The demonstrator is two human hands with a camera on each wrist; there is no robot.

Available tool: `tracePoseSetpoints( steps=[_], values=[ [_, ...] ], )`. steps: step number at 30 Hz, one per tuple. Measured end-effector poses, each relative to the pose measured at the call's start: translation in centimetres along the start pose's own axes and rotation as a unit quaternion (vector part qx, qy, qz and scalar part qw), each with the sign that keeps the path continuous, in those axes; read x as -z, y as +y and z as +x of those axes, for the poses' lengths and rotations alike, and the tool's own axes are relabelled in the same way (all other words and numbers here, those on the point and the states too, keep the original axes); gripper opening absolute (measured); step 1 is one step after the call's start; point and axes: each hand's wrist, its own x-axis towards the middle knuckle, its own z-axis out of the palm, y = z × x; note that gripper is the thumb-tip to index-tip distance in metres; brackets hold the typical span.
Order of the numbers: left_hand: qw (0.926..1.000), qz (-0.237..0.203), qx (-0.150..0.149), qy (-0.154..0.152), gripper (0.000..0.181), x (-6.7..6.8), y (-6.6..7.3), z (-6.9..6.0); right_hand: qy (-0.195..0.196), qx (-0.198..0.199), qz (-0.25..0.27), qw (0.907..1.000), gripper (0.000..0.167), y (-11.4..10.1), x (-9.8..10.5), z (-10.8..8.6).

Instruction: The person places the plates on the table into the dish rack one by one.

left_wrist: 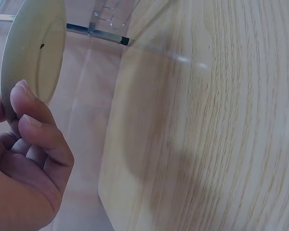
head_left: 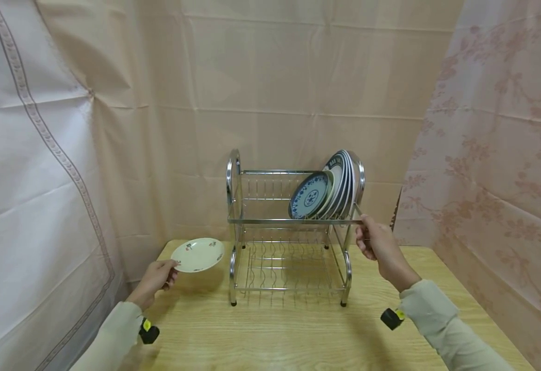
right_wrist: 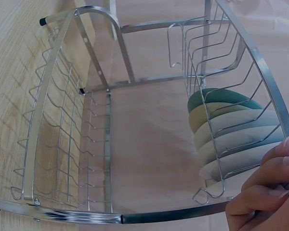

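My left hand [head_left: 155, 280] pinches the near left edge of a small cream plate [head_left: 198, 254] with a few small printed pictures, held above the table left of the rack. From below, the left wrist view shows the same plate [left_wrist: 36, 53] between thumb and curled fingers. A two-tier metal dish rack [head_left: 293, 221] stands on the table. Its upper tier carries several plates leaning at the right end, a blue-patterned plate [head_left: 311, 197] foremost. With curled fingers, my right hand [head_left: 381, 247] grips the upper tier's front rail at its right corner; the right wrist view shows those fingers [right_wrist: 265, 190] beside the rail.
The lower tier [head_left: 284, 268] of wire slots holds no plates. Under everything lies a light wood table [head_left: 270, 335]. A beige curtain [head_left: 270, 93] hangs behind the rack, with pale cloths on both sides. Each wrist wears a small black camera.
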Motion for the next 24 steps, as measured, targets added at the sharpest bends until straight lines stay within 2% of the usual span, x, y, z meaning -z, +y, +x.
tracePoseSetpoints(
  steps=[12, 24],
  values=[
    [0.9999, 0.000, 0.013, -0.001, 0.031, 0.7, 0.2, -1.2, -0.004, -0.002, 0.000, 1.0000, 0.050, 0.0, 0.0, 0.0],
    [0.9998, -0.009, 0.019, -0.004, 0.031, 0.6, 1.3, -2.6, -0.002, -0.001, 0.000, 1.0000, 0.051, 0.1, 0.0, 0.0]
  ],
)
